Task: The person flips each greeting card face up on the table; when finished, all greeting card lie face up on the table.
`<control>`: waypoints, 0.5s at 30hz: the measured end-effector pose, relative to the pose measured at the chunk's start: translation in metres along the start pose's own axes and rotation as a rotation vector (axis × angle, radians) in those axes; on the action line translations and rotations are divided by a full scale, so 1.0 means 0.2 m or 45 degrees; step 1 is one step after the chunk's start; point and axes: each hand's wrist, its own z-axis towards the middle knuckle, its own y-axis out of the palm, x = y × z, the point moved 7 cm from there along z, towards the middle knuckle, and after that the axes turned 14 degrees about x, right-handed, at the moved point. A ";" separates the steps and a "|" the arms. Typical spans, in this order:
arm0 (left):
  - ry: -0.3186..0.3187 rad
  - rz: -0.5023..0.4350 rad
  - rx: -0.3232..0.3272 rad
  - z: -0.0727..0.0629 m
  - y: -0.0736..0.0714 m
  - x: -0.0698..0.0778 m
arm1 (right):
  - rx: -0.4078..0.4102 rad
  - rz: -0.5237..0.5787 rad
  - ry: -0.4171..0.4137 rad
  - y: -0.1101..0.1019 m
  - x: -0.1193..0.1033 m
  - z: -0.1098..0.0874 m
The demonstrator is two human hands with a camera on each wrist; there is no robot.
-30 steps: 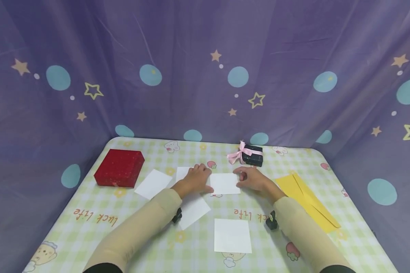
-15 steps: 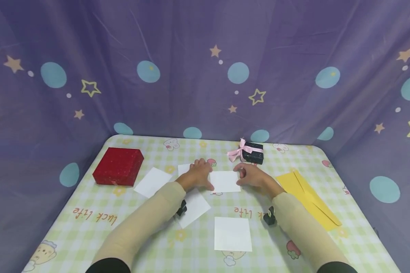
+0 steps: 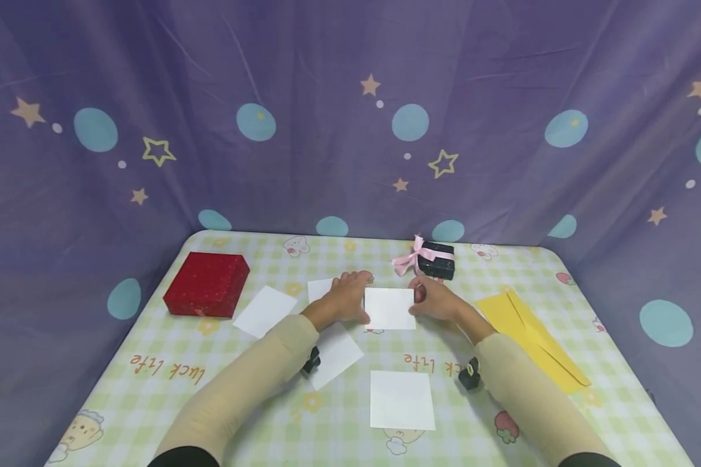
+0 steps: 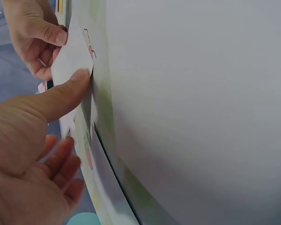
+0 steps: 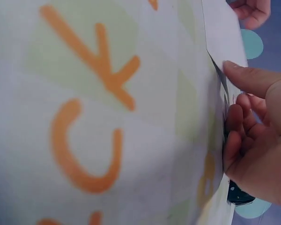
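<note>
A small white paper card (image 3: pixel 390 309) is a little tilted above the patterned tablecloth in the middle of the head view. My left hand (image 3: pixel 347 298) is at its left side, the thumb on its near left corner and the fingers at the far side. At the card's right edge my right hand (image 3: pixel 435 299) pinches it between thumb and curled fingers. In the left wrist view the left thumb (image 4: pixel 77 82) lies against the card's edge, with dark shadow beneath. The right wrist view shows the right thumb (image 5: pixel 239 75) on the card and fingers bent under it.
White sheets lie left of the card (image 3: pixel 265 311), partly under the left forearm (image 3: pixel 339 357), and nearer the front (image 3: pixel 402 400). A red box (image 3: pixel 207 284) stands at the left. A black box with pink ribbon (image 3: pixel 438 261) stands behind, a yellow envelope (image 3: pixel 534 340) at right.
The card appears slightly more tilted toward me between the two hands. Both hands stay at its sides. The head view has shifted slightly.
</note>
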 end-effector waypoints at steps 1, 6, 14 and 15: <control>0.014 -0.010 0.025 0.00 -0.01 0.01 | 0.022 0.020 -0.011 -0.01 0.00 0.00; 0.105 -0.065 0.197 0.00 -0.07 0.04 | 0.114 0.170 0.009 -0.05 0.00 -0.05; 0.179 -0.274 0.417 -0.05 -0.19 0.08 | 0.096 0.443 0.173 -0.06 0.04 -0.10; 0.180 -0.294 0.430 -0.05 -0.20 0.09 | 0.072 0.513 0.175 -0.05 0.04 -0.11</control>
